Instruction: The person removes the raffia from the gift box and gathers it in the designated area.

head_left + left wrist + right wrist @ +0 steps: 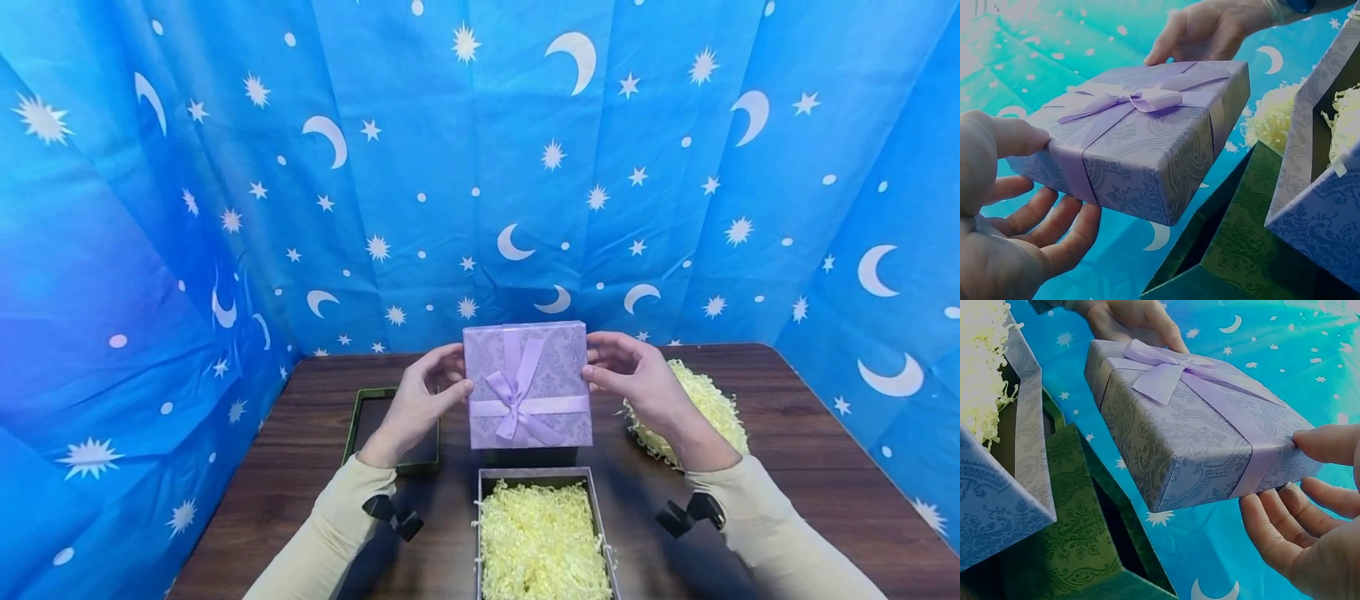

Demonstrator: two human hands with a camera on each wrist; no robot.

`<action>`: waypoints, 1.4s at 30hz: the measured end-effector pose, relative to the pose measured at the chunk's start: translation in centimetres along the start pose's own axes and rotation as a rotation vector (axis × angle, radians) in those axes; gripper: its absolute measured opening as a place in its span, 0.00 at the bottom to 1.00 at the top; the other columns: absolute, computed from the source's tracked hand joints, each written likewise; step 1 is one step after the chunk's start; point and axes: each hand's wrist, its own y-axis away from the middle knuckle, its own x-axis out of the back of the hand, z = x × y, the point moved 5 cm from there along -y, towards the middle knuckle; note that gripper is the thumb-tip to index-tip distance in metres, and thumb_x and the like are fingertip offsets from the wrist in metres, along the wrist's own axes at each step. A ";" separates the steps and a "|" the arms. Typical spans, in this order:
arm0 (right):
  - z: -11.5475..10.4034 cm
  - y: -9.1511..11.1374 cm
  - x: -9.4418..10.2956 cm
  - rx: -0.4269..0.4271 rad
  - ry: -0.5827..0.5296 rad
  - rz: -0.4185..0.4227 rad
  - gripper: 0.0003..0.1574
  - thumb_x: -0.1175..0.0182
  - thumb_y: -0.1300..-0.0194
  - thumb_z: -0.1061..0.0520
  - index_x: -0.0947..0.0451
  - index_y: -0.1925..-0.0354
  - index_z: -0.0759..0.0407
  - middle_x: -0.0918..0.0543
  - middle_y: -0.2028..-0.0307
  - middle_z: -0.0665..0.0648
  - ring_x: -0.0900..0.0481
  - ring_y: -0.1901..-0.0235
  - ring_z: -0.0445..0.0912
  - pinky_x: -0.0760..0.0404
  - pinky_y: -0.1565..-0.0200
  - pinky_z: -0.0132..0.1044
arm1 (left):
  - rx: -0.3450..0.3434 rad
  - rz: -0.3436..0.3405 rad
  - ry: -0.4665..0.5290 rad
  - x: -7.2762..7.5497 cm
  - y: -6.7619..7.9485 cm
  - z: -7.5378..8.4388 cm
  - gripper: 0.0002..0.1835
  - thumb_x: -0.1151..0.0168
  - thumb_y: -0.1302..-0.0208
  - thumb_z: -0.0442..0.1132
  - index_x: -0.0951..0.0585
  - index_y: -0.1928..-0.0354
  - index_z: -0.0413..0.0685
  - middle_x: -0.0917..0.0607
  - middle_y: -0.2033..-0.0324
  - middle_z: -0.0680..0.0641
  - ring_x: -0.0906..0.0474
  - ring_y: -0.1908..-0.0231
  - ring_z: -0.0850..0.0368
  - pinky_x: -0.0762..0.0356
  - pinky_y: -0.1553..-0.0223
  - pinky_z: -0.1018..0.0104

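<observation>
A lilac patterned box lid [551, 358] with a ribbon bow is held up between both hands, its top facing the head camera. My left hand [420, 396] grips its left side, thumb on the top face and fingers beneath, as the left wrist view shows. On the opposite side my right hand [637, 379] pinches the lid the same way. Nearer the body stands the matching lilac box [482, 508], filled with pale yellow shredded paper [543, 533]. The lid is raised beyond this box's far edge.
Behind the lilac box is a green patterned box [1066, 506], mostly hidden in the head view. A green-rimmed open lid [352, 425] lies at the left on the wooden table [810, 500]. A heap of yellow shredded paper [708, 408] sits at the right. Star-printed blue cloth [480, 167] surrounds the table.
</observation>
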 end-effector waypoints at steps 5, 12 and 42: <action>-0.1 0.2 0.1 0.004 0.024 0.011 0.32 0.34 0.38 0.60 0.31 0.38 0.66 0.17 0.58 0.50 0.17 0.60 0.43 0.15 0.58 0.37 | -0.020 0.009 -0.043 -0.1 0.1 0.0 0.28 0.33 0.38 0.36 0.28 0.36 0.44 0.21 0.55 0.39 0.22 0.58 0.48 0.19 0.57 0.62; -0.1 0.4 0.1 0.035 0.046 0.020 0.32 0.33 0.38 0.61 0.31 0.38 0.66 0.17 0.59 0.49 0.17 0.60 0.44 0.15 0.59 0.35 | -0.055 0.025 -0.022 0.0 0.3 0.3 0.28 0.33 0.39 0.33 0.27 0.37 0.45 0.20 0.55 0.39 0.22 0.57 0.50 0.25 0.48 0.51; -1.5 1.2 0.2 0.215 0.123 0.090 0.31 0.31 0.43 0.67 0.28 0.42 0.65 0.17 0.56 0.43 0.18 0.55 0.37 0.18 0.55 0.30 | -0.190 0.029 -0.008 0.2 0.5 1.3 0.29 0.32 0.42 0.27 0.27 0.38 0.43 0.18 0.56 0.36 0.20 0.56 0.51 0.19 0.51 0.57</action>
